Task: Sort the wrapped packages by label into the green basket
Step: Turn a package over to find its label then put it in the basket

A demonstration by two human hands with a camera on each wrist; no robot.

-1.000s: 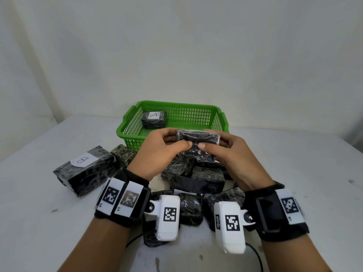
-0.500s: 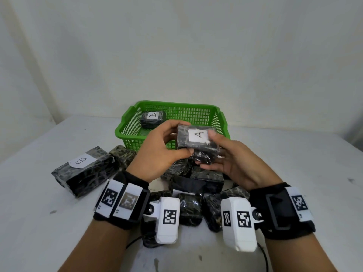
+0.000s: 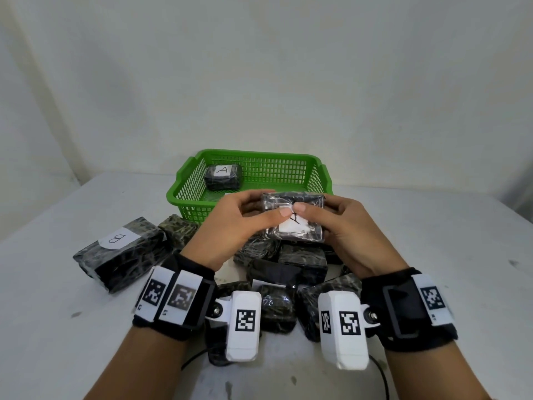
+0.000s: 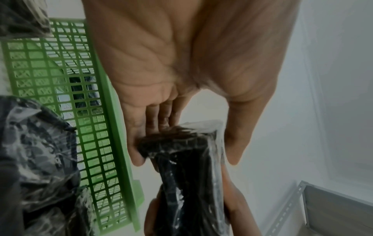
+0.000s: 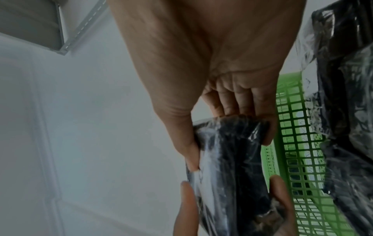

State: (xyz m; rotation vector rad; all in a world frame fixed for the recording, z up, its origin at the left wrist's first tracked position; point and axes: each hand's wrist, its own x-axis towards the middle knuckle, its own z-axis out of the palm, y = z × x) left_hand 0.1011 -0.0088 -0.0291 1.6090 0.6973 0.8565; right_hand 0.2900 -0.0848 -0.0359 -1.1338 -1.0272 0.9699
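You hold the wrapped package marked A in the air just in front of the green basket, your left hand and right hand each clamped on an end, thumbs on the label. One A package already lies inside the basket. Before the basket a heap of packages waits unsorted, and a B package lies to its left. Nothing blocks the basket's mouth.

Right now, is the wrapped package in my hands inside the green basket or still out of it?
Out: both hands hold the black plastic-wrapped package above the pile, in front of the green plastic mesh basket.
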